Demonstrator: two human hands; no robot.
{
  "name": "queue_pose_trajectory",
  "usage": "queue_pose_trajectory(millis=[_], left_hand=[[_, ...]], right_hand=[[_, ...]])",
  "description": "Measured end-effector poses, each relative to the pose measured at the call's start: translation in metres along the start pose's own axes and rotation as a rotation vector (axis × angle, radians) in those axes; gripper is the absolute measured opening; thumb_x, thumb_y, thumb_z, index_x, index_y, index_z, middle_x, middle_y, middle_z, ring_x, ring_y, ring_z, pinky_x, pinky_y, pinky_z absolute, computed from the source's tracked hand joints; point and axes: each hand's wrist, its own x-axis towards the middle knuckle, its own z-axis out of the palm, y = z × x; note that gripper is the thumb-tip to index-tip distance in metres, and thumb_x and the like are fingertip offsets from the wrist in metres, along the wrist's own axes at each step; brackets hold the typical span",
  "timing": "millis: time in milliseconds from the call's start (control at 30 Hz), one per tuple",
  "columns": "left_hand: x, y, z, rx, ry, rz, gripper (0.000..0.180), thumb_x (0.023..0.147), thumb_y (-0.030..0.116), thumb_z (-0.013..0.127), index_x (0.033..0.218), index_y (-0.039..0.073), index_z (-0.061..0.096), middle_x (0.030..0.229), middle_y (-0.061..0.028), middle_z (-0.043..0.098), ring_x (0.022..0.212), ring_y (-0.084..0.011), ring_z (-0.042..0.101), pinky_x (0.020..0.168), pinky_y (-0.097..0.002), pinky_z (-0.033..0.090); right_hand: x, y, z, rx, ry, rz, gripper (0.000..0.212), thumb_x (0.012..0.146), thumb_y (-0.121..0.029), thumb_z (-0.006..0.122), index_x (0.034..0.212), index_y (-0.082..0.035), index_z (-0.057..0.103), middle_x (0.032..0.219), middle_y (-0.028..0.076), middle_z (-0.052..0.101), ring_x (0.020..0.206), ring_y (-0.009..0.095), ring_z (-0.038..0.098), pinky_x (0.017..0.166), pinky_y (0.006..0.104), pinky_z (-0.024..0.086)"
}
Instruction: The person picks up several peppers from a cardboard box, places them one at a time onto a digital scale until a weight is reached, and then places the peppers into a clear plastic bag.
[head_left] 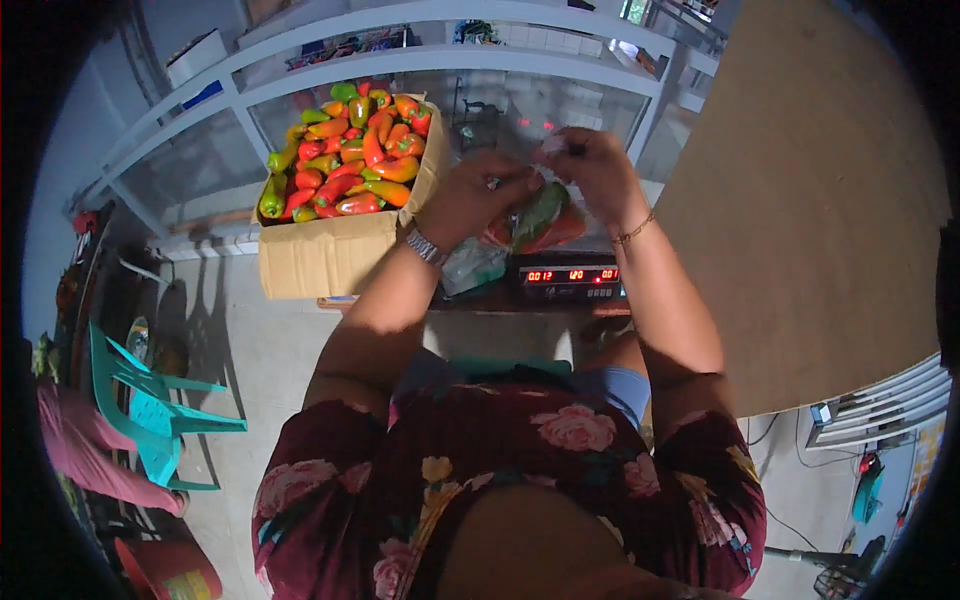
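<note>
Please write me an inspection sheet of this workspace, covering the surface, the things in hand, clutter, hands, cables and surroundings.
Surface: a scale with a lit red display stands on a low stand, beside a large brown board.
Things in hand: a clear bag of peppers is held over the scale; a cardboard box heaped with red, orange and green peppers stands to the left.
Clutter: a crumpled plastic bag lies by the scale.
Hands: the left hand and right hand both grip the top of the bag.
Cables: cables trail on the floor at lower right.
Surroundings: a turquoise plastic chair, a red bucket, a white railing.
</note>
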Motion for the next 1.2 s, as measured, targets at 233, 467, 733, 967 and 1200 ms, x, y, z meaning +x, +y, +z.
queue_pose_trajectory(millis=[233,467,733,967,1200], left_hand=[[0.014,0.014,-0.009,0.233,-0.126,0.016,0.024,0.076,0.023,0.062,0.090,0.004,0.066,0.083,-0.0145,0.065,0.076,-0.0216,0.063,0.069,-0.0317,0.048],[0.025,0.010,-0.015,0.357,-0.149,-0.197,0.024,0.072,0.022,0.062,0.087,0.004,0.067,0.072,-0.0123,0.065,0.065,-0.0183,0.064,0.062,-0.0300,0.049],[0.031,-0.012,-0.006,0.330,-0.227,-0.161,0.024,0.069,0.022,0.063,0.081,0.003,0.067,0.071,-0.0127,0.065,0.066,-0.0218,0.064,0.064,-0.0331,0.049],[0.020,0.009,0.002,0.664,-0.246,0.080,0.018,0.067,0.018,0.065,0.077,0.003,0.067,0.071,-0.0147,0.063,0.066,-0.0270,0.061,0.064,-0.0342,0.049],[0.008,0.035,-0.008,0.643,-0.337,0.199,0.020,0.072,0.020,0.065,0.086,0.006,0.067,0.080,-0.0132,0.061,0.077,-0.0278,0.060,0.067,-0.0325,0.047]], right_hand=[[-0.012,-0.010,0.008,0.390,-0.063,0.201,0.015,0.080,-0.007,0.059,0.092,0.003,0.060,0.070,0.002,0.058,0.056,0.007,0.047,0.052,0.0221,0.038],[-0.039,0.013,0.024,-0.546,0.070,-0.527,0.031,0.080,0.000,0.048,0.112,0.001,0.049,0.098,0.015,0.059,0.085,0.030,0.058,0.074,0.0361,0.048],[-0.032,0.000,0.020,-0.960,-0.077,-0.594,0.046,0.074,-0.003,0.049,0.119,-0.002,0.040,0.098,0.015,0.056,0.096,0.030,0.054,0.081,0.0367,0.045],[-0.025,0.010,-0.006,-1.173,-0.270,-0.798,0.027,0.071,-0.005,0.052,0.098,-0.004,0.055,0.094,0.009,0.054,0.095,0.026,0.049,0.084,0.0348,0.040],[-0.033,-0.019,-0.045,-0.984,-0.343,-0.508,0.013,0.072,-0.004,0.057,0.083,-0.009,0.063,0.094,0.008,0.056,0.096,0.026,0.050,0.084,0.0372,0.040]])
